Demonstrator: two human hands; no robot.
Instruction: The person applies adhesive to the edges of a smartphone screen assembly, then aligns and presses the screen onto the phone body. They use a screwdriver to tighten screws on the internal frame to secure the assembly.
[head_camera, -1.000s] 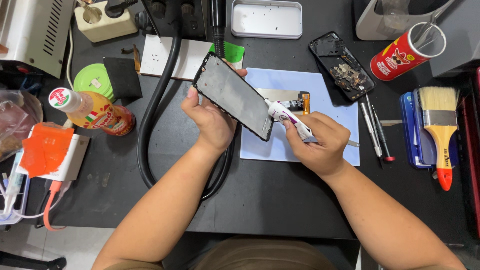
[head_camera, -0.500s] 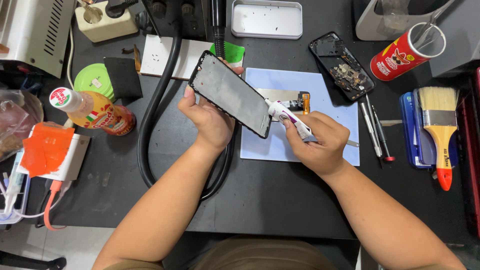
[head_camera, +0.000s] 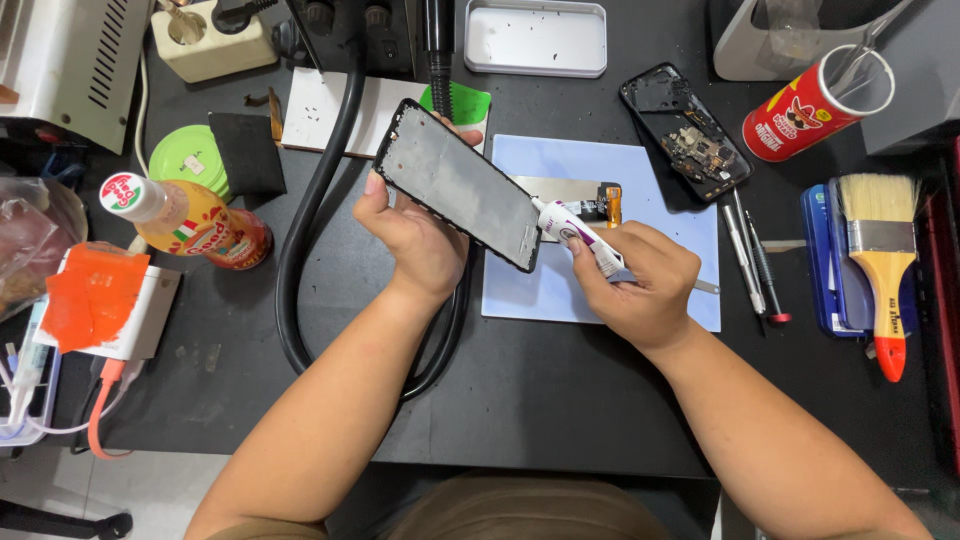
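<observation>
My left hand (head_camera: 415, 240) holds a black phone screen frame (head_camera: 460, 185) tilted above the dark bench, its grey inner side facing up. My right hand (head_camera: 640, 280) grips a small white glue tube (head_camera: 578, 234), and the tube's nozzle touches the frame's lower right corner. Under both hands lies a light blue work mat (head_camera: 650, 180), with a small part with an orange tab (head_camera: 606, 204) resting on it behind the tube.
An opened phone body (head_camera: 685, 130) lies right of the mat, beside screwdrivers (head_camera: 752, 262), a red can (head_camera: 815, 100) and a yellow-handled brush (head_camera: 880, 260). A thick black hose (head_camera: 300, 250) loops on the left near a bottle (head_camera: 190, 220). A metal tray (head_camera: 535, 38) sits at the back.
My left hand has tipped the frame slightly and shifted it a little left. The right hand with the tube has stayed almost still at the frame's corner.
</observation>
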